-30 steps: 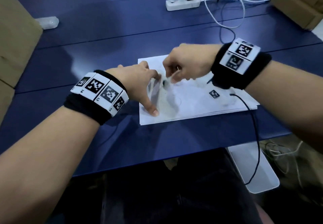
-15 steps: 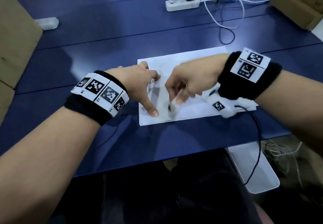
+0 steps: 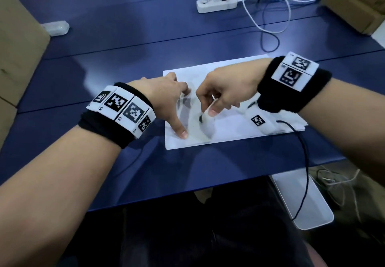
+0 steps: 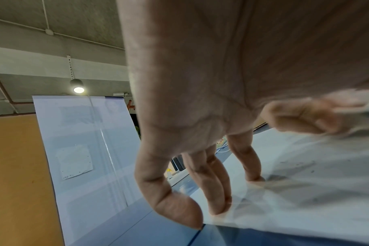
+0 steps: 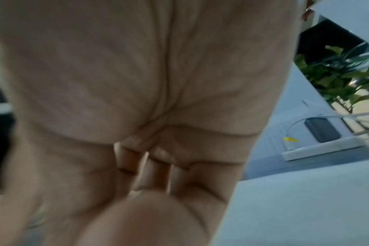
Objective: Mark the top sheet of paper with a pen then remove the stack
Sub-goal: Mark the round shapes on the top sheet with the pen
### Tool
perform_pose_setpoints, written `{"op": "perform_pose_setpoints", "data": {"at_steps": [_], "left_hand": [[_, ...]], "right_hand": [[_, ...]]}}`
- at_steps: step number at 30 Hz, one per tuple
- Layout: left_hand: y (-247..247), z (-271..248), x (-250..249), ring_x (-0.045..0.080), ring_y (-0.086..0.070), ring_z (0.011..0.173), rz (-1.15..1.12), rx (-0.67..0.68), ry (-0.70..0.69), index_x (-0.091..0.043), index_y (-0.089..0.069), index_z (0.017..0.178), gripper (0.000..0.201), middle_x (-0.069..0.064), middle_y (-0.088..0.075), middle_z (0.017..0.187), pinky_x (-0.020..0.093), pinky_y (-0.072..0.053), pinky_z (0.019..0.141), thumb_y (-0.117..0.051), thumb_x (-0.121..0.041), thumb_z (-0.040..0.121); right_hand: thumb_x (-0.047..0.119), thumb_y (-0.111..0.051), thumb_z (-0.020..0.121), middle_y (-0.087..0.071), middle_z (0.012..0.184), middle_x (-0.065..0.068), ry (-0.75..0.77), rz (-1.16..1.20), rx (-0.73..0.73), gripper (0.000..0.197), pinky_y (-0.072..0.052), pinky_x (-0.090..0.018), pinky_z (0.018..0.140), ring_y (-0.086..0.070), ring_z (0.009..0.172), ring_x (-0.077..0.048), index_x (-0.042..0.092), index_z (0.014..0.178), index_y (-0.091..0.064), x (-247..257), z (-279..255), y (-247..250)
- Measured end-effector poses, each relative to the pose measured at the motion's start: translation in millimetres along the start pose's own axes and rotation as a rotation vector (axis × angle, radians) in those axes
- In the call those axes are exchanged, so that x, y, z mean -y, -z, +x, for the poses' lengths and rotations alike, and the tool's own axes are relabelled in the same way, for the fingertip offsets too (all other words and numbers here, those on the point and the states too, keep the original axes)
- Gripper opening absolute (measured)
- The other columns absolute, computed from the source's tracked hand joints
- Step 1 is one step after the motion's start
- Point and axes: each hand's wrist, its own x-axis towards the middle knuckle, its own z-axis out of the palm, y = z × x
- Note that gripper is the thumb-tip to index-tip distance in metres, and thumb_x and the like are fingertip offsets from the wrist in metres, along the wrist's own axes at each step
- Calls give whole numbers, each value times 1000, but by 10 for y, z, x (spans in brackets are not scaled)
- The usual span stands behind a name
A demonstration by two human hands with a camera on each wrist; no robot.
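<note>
A: While the pen [image 3: 205,114] is down on the top sheet [image 3: 229,125], I'd call this the marking step, not the removing one. Agree?

B: Yes. The stack of paper [image 3: 210,142] lies flat on the blue table [image 3: 125,54], near the table's front edge, and nothing about it looks lifted. The right hand [image 3: 227,91] pinches the white pen between thumb and curled fingers, its dark tip at or just above the sheet, near the stack's left half.

A: And the left hand [image 3: 166,97]?

B: It steadies the stack at its left edge. In the left wrist view its fingers [image 4: 211,186] are spread and fairly straight, tips pressed on the paper, thumb planted nearer the stack's front corner.

A: Can you read a mark yet?

B: There are faint grey smudges on the sheet by the pen tip, but blur and shadow keep me from calling them ink.

A: What does the next move want?

B: In my judgement, a short stroke with the left fingertips kept pressed so the sheet doesn't slide. Then the pen must go down before both hands can gather the stack's edges.

A: The right wrist itself?

B: Raised above the stack's right half, palm turned down, fingers curled tight in the right wrist view.
</note>
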Motion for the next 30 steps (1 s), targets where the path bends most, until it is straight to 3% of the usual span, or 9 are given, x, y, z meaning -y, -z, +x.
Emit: {"op": "perform_pose_setpoints", "data": {"at_steps": [5,10,12,14,16,19,22,28,30], "left_hand": [[-6,7,12,23,-53,113,-28,13,2,-35,-32,148,125,-4,-35,131,49,-49,95,-81,-77,40],[-72,0,-8,20,-50,116,-21,-31,3,-33,-33,146,124,-4,-36,129,50,-45,97,-70,-88,41],[-67,1,-25,21,-51,115,-15,-33,-1,-33,-35,145,121,-3,-37,128,48,-45,95,-71,-87,43],[-48,1,-32,22,-51,115,-16,-29,6,-32,-34,145,120,-3,-37,129,47,-44,95,-72,-86,45],[-38,-2,-36,22,-50,118,-13,-22,7,-33,-32,147,121,-3,-37,131,48,-42,97,-73,-84,46],[-40,0,-32,22,-49,120,-3,-14,2,-32,-30,149,120,-2,-36,133,48,-42,98,-71,-85,49],[-47,-4,-28,23,-47,123,16,-4,-16,-29,-28,149,120,0,-35,135,44,-45,95,-70,-85,51],[-43,2,-10,24,-47,122,-3,-5,-24,-29,-28,150,121,1,-35,133,46,-47,97,-71,-84,51],[-49,2,-7,23,-46,123,2,-4,-26,-29,-28,150,120,1,-35,134,47,-46,98,-71,-84,52]], "right_hand": [[24,-67,90,-68,68,5,-120,-82,-235,7,-44,-22,47,-63,51,-17,19,93,-64,-89,124,122],[17,-71,89,-67,73,8,13,24,134,10,-48,-21,47,-55,53,-9,23,85,-64,73,-20,-98],[17,-70,89,-66,72,8,4,-5,31,5,-51,-23,49,-57,56,-12,21,88,-66,61,14,-62],[22,-68,90,-67,80,6,-78,-112,-179,5,-56,-33,62,-61,67,-16,20,94,-67,-36,95,60],[29,-67,90,-69,85,5,-130,-167,-282,12,-56,-37,70,-66,73,-20,20,97,-66,-117,121,132],[20,-70,89,-69,75,5,-59,-18,-101,7,-53,-27,52,-66,59,-18,19,95,-67,-103,36,44],[15,-74,87,-67,70,4,8,50,147,8,-49,-23,48,-56,50,-10,21,89,-68,-6,-46,-74],[27,-66,91,-70,74,4,-136,-137,-240,7,-51,-30,53,-63,51,-15,20,93,-65,-144,119,155],[27,-67,90,-69,71,5,-117,-99,-229,8,-55,-33,56,-63,51,-14,19,92,-65,-140,91,109]]}}
